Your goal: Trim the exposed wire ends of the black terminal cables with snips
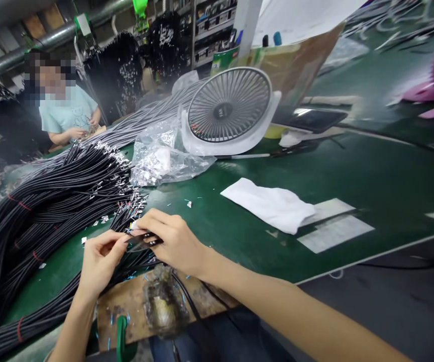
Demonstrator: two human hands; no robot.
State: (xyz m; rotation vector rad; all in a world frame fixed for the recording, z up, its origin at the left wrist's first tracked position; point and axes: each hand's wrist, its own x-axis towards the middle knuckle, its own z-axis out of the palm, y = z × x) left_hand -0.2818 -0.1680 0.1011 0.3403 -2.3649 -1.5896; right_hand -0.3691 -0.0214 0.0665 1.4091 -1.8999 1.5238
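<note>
Thumb and forefinger of my left hand (102,259) are pinched on what looks like a thin cable end; its tip is largely hidden by the fingers. My right hand (175,241) is closed around a small dark hand tool (151,238) with a black handle, whose kind I cannot make out. Both hands meet at the tips, beside the bundle of black cables (70,196) with stripped, silvery ends. Bits of blue and white wire show near the right fingertips. Below the hands lies a wooden board (122,306) carrying a worn, grimy metal device (164,304).
A fan (228,110) stands behind a clear plastic bag (160,161) of small pieces. White cloth (269,201) and pale strips (335,234) lie on the green table (390,186). A phone (315,119) is farther back. A green clamp (121,337) grips the board. Another person (68,113) sits across.
</note>
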